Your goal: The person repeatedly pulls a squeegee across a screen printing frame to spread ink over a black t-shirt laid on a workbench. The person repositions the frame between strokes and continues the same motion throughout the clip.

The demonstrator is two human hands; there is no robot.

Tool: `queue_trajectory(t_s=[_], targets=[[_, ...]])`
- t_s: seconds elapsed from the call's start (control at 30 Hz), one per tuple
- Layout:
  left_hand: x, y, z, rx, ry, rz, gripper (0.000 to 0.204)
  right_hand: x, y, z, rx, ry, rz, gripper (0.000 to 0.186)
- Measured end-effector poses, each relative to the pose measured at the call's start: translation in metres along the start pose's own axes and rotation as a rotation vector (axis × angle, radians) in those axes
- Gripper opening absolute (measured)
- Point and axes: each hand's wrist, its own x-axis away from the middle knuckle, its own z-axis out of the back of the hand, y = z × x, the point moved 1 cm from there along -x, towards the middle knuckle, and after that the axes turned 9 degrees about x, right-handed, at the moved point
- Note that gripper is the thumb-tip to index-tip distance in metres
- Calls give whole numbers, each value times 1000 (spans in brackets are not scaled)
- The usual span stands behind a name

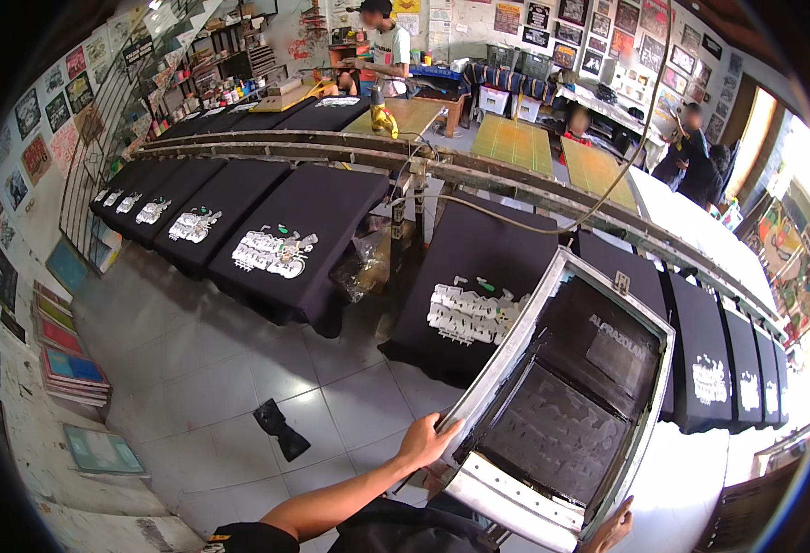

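A silk-screen frame (pixel 658 369) with a metal rim and dark mesh hangs tilted in front of me. My left hand (pixel 428 441) grips its left side, thumb over the rim. At the lower right corner my right hand (pixel 612 528) holds the same frame, its fingers partly hidden by the rim. Inside the frame's near end lies a pale bar with a row of dots, which looks like a squeegee (pixel 515 493). Dark ink smears cover the mesh. Beyond the frame, and partly hidden by it, a black T-shirt (pixel 432 267) with a white print lies on a sloping board.
More printed black shirts (pixel 303 198) line the boards on both sides along a long rail (pixel 506 170). A cable (pixel 515 224) droops across it. A black cloth (pixel 281 429) lies on the tiled floor. Screens (pixel 73 369) lean at the left wall. People (pixel 386 51) are farther back.
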Motion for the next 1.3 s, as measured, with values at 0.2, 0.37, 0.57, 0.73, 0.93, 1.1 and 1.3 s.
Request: queue_trajectory(t_s=[0.2, 0.37, 0.57, 0.73, 0.93, 1.1, 1.3], targets=[[-93, 10, -40, 41, 5, -38, 66, -54, -6, -56, -93, 52, -3, 106], [-140, 13, -41, 50, -1, 12, 65, -131, -56, -57, -616, -143, -615, 60], [-145, -5, 1, 194, 162, 142, 57, -212, -137, -46, -854, -349, -827, 64], [-140, -29, 52, 242, 291, 158, 51, -241, -197, -61, -816, -450, -687, 64], [-158, -41, 109, 176, 326, 196, 44, -262, -271, -59, -854, -546, -711, 73], [-184, -40, 127, 199, 341, 196, 44, -276, -295, -69, -851, -522, -718, 72], [-204, -34, 142, 225, 323, 184, 42, -298, -319, -67, -832, -568, -716, 70]])
